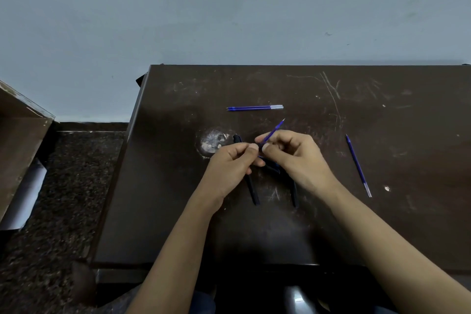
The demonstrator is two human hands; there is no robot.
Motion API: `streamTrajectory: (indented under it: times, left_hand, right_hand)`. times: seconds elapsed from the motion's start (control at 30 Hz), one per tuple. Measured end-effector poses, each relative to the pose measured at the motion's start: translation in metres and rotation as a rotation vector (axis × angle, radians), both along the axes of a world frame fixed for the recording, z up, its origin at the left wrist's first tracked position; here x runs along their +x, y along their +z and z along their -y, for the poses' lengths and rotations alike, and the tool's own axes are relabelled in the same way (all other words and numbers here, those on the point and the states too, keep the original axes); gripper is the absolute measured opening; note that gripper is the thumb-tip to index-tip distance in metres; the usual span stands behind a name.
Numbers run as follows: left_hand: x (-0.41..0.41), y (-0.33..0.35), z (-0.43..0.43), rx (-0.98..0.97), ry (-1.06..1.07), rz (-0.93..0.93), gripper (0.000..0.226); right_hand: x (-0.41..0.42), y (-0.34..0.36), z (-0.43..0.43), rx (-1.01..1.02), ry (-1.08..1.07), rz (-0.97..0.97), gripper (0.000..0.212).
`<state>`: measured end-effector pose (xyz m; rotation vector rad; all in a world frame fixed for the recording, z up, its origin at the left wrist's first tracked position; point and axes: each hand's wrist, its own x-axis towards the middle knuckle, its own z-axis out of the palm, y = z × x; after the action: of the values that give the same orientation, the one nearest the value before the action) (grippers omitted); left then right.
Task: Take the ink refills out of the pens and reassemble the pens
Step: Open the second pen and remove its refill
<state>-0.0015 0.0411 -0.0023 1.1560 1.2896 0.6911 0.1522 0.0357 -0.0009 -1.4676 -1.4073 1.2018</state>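
My left hand (233, 164) grips a dark pen barrel (237, 138) whose end sticks out past the fingers. My right hand (295, 154) pinches a blue ink refill (274, 130) between thumb and forefinger, its tip pointing up and to the right. The two hands almost touch above the dark brown table (331, 224). Two blue refills (254, 108) lie side by side behind the hands. A further refill (358, 164) lies to the right. Dark pens (253, 190) lie under my hands, one (294, 195) partly hidden by my right wrist.
A pale worn patch (212, 142) marks the table just left of my hands. A wall rises behind the table. A brown box (17, 140) and a speckled floor (66, 186) are to the left. The table's front edge is near my forearms.
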Motion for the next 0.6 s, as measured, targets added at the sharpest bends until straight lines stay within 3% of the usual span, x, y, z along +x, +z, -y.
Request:
streamTrajectory:
  times: [0.1, 0.23, 0.6]
  left_hand:
    - [-0.001, 0.002, -0.002, 0.047, 0.131, 0.093, 0.025]
    - [0.0, 0.003, -0.002, 0.06, 0.195, 0.123, 0.025]
    - [-0.002, 0.003, -0.001, 0.079, 0.174, 0.115, 0.024]
  right_hand:
    - [0.004, -0.004, -0.001, 0.146, -0.045, 0.319, 0.024]
    - [0.005, -0.014, 0.002, 0.227, 0.133, 0.731, 0.025]
    - [-0.003, -0.009, 0.006, 0.129, 0.215, 0.941, 0.03]
